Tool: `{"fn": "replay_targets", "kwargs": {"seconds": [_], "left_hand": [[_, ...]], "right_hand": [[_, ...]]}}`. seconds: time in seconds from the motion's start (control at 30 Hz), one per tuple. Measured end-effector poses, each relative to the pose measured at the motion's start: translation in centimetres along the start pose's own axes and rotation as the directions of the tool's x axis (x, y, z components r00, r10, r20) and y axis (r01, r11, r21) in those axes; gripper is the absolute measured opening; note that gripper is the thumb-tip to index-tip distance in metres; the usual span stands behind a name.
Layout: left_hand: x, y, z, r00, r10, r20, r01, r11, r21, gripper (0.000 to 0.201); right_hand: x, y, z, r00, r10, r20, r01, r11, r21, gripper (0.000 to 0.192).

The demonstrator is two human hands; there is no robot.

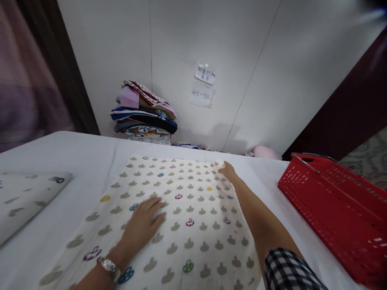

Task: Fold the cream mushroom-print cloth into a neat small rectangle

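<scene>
Head view: soft, light patterned cloth (181, 217) (limp, crease-prone) under the flat, open left hand (143, 223); right hand (228, 172) pinches its far corner.

This looks like a small textile or laundry workroom rather than a home. A wide tabletop (75, 157) covered in white sheeting fills the space, with a printed cloth (187, 213) spread flat on it. Against the plain white panelled wall stands a stack of folded fabrics (145, 114) in many colours. Two handwritten paper notes (204, 84) are stuck to that wall, one reading "45-50". A red plastic basket (338, 205) with a metal handle sits at the tabletop's right edge.
</scene>
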State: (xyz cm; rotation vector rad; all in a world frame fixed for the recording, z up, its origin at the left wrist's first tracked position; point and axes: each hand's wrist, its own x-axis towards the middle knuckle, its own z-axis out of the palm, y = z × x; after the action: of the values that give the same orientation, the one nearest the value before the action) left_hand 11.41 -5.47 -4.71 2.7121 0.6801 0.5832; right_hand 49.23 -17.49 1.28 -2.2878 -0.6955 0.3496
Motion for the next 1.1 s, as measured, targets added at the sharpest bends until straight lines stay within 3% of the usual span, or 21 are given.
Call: {"fn": "replay_targets", "kwargs": {"seconds": [0.07,0.13,0.2,0.27,0.43,0.63,0.8,0.93,1.1], "left_hand": [[0.0,0.1,-0.1,1.000,-0.005,0.007,0.005,1.000,-0.006,0.037],[0.0,0.2,-0.1,1.000,-0.009,0.003,0.009,1.000,-0.013,0.036],[-0.1,0.3,-0.1,1.000,-0.019,0.005,0.019,1.000,-0.015,0.036],[-0.1,0.3,-0.1,1.000,-0.025,0.015,0.025,1.000,-0.015,0.035],[-0.1,0.6,-0.3,1.000,-0.015,0.006,0.015,1.000,-0.026,0.035],[0.0,0.5,-0.2,0.999,-0.033,0.019,0.034,0.999,-0.035,0.035],[0.1,0.3,-0.2,1.000,-0.017,0.018,0.017,0.999,-0.040,0.035],[0.1,0.1,-0.1,1.000,0.010,-0.014,-0.011,0.999,-0.037,0.035],[0.2,-0.2,0.2,1.000,0.016,-0.017,-0.016,1.000,-0.024,0.035]], "right_hand": [[-1.4,-1.1,0.9,0.997,-0.067,-0.025,0.066,0.997,-0.034,0.066],[-3.1,-1.9,2.0,0.979,-0.198,0.047,0.198,0.980,0.002,0.070],[-4.5,-2.1,3.1,0.919,-0.359,0.164,0.343,0.932,0.118,0.070],[-5.2,-1.8,3.6,0.891,-0.422,0.170,0.386,0.899,0.207,0.060],[-3.9,-0.2,3.3,0.950,-0.303,-0.072,0.309,0.946,0.096,0.026],[-1.1,1.4,2.9,0.960,-0.211,-0.187,0.221,0.975,0.034,0.034],[0.4,2.7,2.1,0.978,-0.138,-0.155,0.139,0.990,0.000,0.039],[0.3,3.5,1.8,0.974,-0.193,-0.118,0.191,0.981,-0.027,0.043],[1.4,4.1,1.5,0.964,-0.215,-0.157,0.203,0.975,-0.089,0.018]]}}
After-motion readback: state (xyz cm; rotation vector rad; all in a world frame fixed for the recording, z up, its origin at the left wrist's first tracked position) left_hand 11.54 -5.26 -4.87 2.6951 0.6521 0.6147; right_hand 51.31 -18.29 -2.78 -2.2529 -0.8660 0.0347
